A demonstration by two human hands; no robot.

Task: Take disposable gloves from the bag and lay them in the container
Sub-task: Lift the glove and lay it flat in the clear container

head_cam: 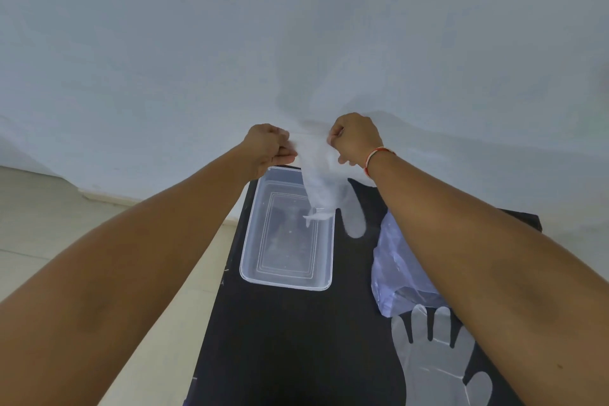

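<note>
Two hands, left hand (268,148) and right hand (354,138), closed on glove (321,181), held mid-frame above far end of container (286,283). Bag (395,260) seen lower right on bench (296,339).

Container (286,280): clear rigid plastic, smooth, slightly glossy. Gloves (428,362): thin translucent plastic film, the held one (321,184) crinkled; bag (400,267) similar film, bluish. Counter (296,339): matt black.
</note>
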